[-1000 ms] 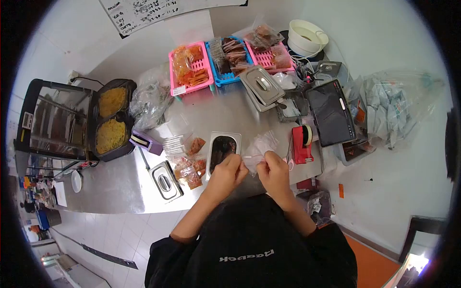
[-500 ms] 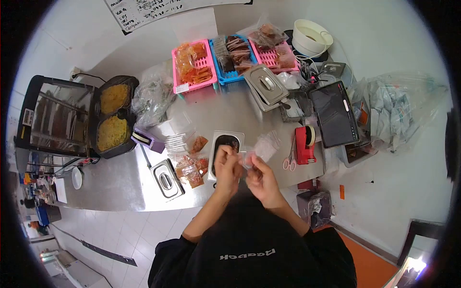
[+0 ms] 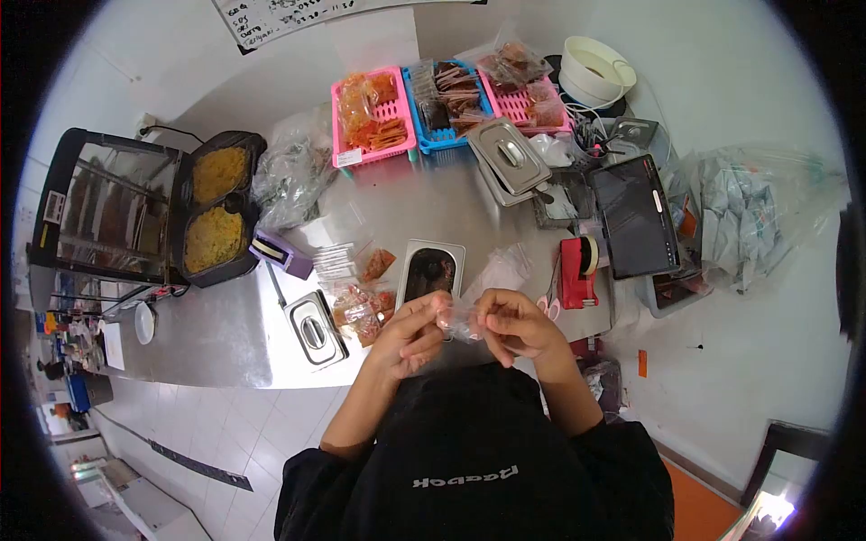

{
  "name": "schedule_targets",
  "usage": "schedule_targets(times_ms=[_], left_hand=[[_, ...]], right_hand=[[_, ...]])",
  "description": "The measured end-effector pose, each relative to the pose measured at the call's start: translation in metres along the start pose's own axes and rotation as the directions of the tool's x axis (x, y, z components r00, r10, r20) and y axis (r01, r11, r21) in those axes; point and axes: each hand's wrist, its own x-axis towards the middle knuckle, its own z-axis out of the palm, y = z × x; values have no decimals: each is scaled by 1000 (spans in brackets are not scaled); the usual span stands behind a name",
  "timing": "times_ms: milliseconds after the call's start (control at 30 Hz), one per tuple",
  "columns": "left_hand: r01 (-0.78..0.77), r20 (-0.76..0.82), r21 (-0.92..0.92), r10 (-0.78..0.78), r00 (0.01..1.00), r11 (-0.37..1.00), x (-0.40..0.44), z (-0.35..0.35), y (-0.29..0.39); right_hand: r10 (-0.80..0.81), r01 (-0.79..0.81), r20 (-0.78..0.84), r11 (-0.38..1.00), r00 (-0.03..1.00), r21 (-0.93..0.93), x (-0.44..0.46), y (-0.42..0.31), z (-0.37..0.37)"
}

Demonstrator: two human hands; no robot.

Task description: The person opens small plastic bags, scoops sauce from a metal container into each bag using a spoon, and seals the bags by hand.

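A small clear plastic bag (image 3: 464, 322) is stretched between my two hands in front of my chest. My left hand (image 3: 413, 335) pinches its left edge, and my right hand (image 3: 518, 325) grips the right edge between thumb and fingers. Just beyond my left hand stands a steel food pan (image 3: 431, 270) with dark contents. A stack of clear bags (image 3: 505, 269) lies beyond my right hand. Left of the pan are filled bags of reddish-orange food (image 3: 358, 307). Whether the bag in my hands contains anything, I cannot tell.
Pink basket (image 3: 397, 111) and blue basket (image 3: 439, 137) of packets line the back. A lidded steel pan (image 3: 508, 155), tablet (image 3: 634, 216) and red tape dispenser (image 3: 577, 287) stand right. A purple tape dispenser (image 3: 281, 254) and small steel lid (image 3: 315, 330) lie left.
My hands have moved apart and slightly toward me, so the clear bag now shows spread between them. More of the steel pan's dark contents is visible. The camera view has shifted a little.
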Motion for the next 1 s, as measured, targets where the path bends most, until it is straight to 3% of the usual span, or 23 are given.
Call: schedule_targets(times_ms=[67, 100, 167, 200, 233, 267, 300, 333, 367, 400, 433, 467, 533, 600, 700, 733, 833, 867, 933, 1000], left_hand=[[-62, -9, -112, 61, 998, 992, -1, 9, -7], [-166, -53, 79, 171, 984, 983, 2, 8, -9], [-324, -71, 457, 397, 915, 828, 10, 6, -12], [-358, -128, 694, 596, 792, 625, 16, 9, -13], [-379, -6, 863, 755, 655, 335, 21, 3, -11], [-329, 166, 944, 846, 506, 11, 27, -9, -9], [-213, 369, 927, 855, 364, -309, 30, -6, -3], [-60, 377, 922, 850, 367, -383, 27, 8, -12], [-158, 465, 883, 779, 420, -442, 27, 7, -20], [-147, 480, 873, 764, 431, -465, 27, 9, -29], [-137, 495, 861, 749, 440, -489, 27, 10, -34], [-136, 508, 855, 758, 408, -500, 27, 12, -32], [-129, 531, 843, 770, 352, -522, 27, 15, -26], [-159, 541, 834, 729, 419, -528, 30, 11, -25], [-77, 526, 827, 718, 456, -557, 29, 3, -25], [-32, 518, 821, 720, 462, -570, 28, 0, -24], [-100, 521, 825, 681, 515, -556, 24, 7, -15], [-210, 503, 841, 577, 643, -499, 17, 6, -9], [-288, 542, 812, 473, 695, -507, 14, 11, -9], [-334, 549, 808, 415, 726, -486, 12, 0, -14]], right_hand=[[-15, 18, -42, 997, 999, 72, 2, 7, -1], [-14, 22, -83, 995, 996, 95, 4, 9, -2], [18, -6, -156, 997, 988, 72, 8, 7, 5], [47, -43, -191, 999, 981, 30, 8, 0, 17], [78, -82, -227, 997, 971, -10, 8, -3, 26], [3, -40, -294, 992, 956, -120, 10, 1, 34], [-82, -1, -349, 972, 933, -233, 12, 7, 42], [-175, 31, -394, 938, 902, -345, 16, 12, 47], [-529, 178, -394, 738, 752, -651, 22, 17, 45], [-808, 215, -255, 419, 530, -882, 31, 23, 37], [-959, 140, -3, 45, 282, -989, 37, 24, 31], [-959, 37, 170, -166, 228, -985, 35, 10, 34], [-925, 79, 140, -120, 352, -990, 31, 26, 35], [-890, 189, 111, -29, 441, -982, 31, 35, 37], [-898, 70, 175, -160, 405, -985, 32, 26, 27], [-914, 58, 99, -83, 393, -995, 36, 25, 25], [-907, 139, -66, 135, 416, -981, 35, 35, 19], [-849, 146, -160, 266, 504, -953, 35, 35, 15], [-677, 120, -317, 515, 664, -849, 34, 34, 5], [-562, 68, -259, 495, 785, -866, 36, 42, 8]])
